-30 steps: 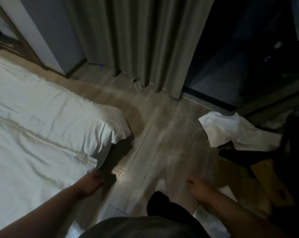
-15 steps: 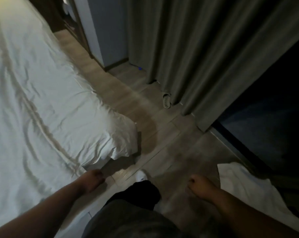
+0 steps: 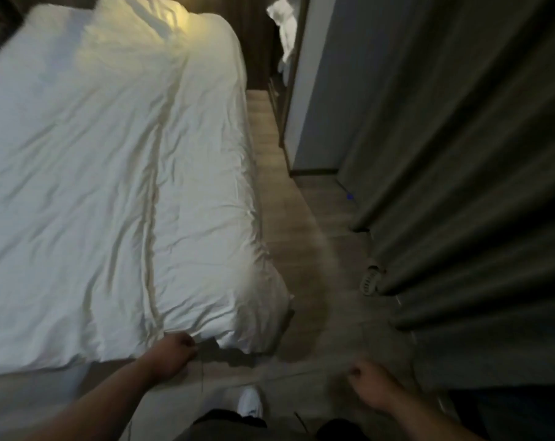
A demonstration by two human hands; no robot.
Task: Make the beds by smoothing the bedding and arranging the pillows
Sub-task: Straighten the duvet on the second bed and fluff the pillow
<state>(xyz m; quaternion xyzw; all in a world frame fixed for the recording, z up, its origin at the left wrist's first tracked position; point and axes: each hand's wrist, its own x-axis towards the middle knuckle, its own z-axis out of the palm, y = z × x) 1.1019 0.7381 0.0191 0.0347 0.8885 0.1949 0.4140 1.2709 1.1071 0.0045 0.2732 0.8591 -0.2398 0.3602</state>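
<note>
Head has swung up off the floor [image 3: 301,218]: white duvet [image 3: 110,186] fills the frame's left, left hand [image 3: 174,351] curled on its near hem (seemingly gripping), right hand [image 3: 368,388] loosely curled, empty, lower right, so smoothing likely needs a two-handed pull.

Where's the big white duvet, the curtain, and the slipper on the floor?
duvet [image 3: 110,186]: head view, on its wrinkled middle.
curtain [image 3: 460,186]: head view, on a fold about halfway up.
slipper [image 3: 369,281]: head view, on its pale top, by the curtain's hem.
</note>
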